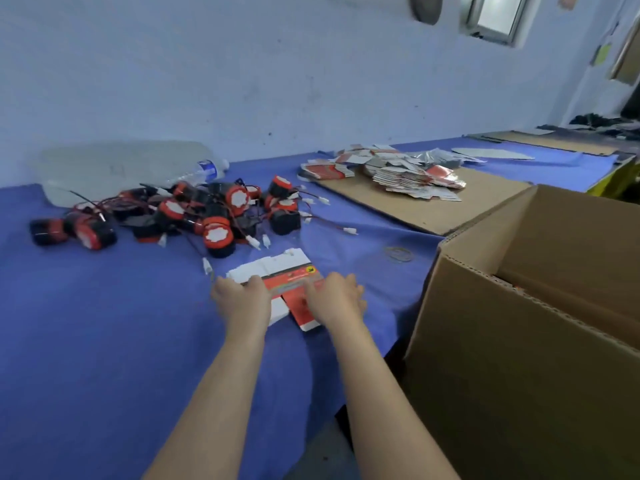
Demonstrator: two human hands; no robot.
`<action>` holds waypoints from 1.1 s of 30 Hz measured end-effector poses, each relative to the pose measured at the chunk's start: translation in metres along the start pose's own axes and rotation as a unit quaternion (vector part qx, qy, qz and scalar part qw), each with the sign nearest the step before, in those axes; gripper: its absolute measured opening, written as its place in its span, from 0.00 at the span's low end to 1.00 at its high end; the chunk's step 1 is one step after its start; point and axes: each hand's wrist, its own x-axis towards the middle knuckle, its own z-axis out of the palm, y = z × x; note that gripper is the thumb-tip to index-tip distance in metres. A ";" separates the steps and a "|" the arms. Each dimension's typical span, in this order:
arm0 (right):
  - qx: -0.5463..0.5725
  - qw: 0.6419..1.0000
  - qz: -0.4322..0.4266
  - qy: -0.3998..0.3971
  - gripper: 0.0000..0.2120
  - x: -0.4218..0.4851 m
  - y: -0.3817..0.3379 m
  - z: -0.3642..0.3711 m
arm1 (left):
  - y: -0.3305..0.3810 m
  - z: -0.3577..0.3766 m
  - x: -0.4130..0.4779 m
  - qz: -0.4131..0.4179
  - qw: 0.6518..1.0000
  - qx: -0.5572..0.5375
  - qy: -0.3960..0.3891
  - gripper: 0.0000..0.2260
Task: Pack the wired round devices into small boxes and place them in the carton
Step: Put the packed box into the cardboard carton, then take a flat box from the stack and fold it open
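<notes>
Left hand (pixel 242 297) and right hand (pixel 334 297) lie on a flat red-and-white cardboard small box (pixel 277 268) — whether they grip it is unclear.

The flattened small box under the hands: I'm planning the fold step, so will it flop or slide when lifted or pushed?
Probably light and bendy: the flattened small box looks like thin printed card lying flat, flaps out. Lifted by one edge, it may hinge at its creases. The blue cloth likely limits sliding.
</notes>
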 end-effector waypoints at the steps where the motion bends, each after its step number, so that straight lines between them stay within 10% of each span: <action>1: -0.012 1.000 0.011 -0.002 0.22 0.002 -0.003 0.004 | -0.002 0.001 -0.001 -0.002 1.000 -0.012 -0.017 0.16; 11: 0.091 0.995 0.040 0.009 0.18 0.011 -0.011 0.001 | 0.000 0.014 -0.009 0.043 0.993 0.108 -0.012 0.29; 18: 0.338 0.919 -0.172 0.110 0.16 -0.011 -0.068 -0.004 | 0.037 -0.039 0.012 0.240 0.961 -0.110 0.076 0.26; 22: 0.307 0.908 -0.284 0.029 0.26 -0.016 -0.118 0.031 | 0.044 -0.092 0.045 0.246 0.955 -0.106 0.125 0.19; 33: 0.390 0.826 -0.371 -0.170 0.14 -0.066 -0.194 0.152 | -0.006 -0.204 0.098 0.172 0.954 -0.109 0.220 0.16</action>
